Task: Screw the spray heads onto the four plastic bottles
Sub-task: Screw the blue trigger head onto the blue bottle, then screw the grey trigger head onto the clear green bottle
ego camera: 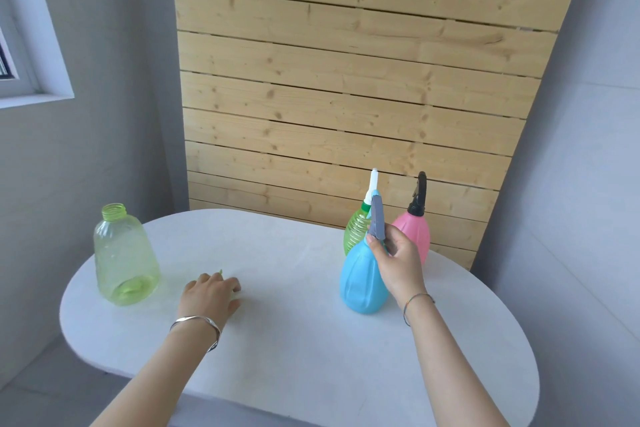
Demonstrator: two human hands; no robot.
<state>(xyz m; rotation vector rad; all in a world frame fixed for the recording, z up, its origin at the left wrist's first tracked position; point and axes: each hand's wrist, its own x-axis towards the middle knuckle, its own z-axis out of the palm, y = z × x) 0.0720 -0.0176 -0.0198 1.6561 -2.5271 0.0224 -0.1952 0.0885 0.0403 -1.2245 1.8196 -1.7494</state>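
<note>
White oval bench [311, 340]: pale green clear plastic bottle [126, 260] stands open-necked, far left. My right hand [398, 260] grips grey spray head [377, 218] on blue bottle [362, 284]; could tip. My left hand [211, 295] covers small green piece, grip unclear; cross-threading likely.

Left hand [212, 295] covers a green part, too hidden to identify

Plastic bottles, matt tabletop [311, 340], wood slats
Clear glossy green bottle [125, 260]; knotty pine wall panel [346, 80]; shiny metal bangle [199, 326].
</note>
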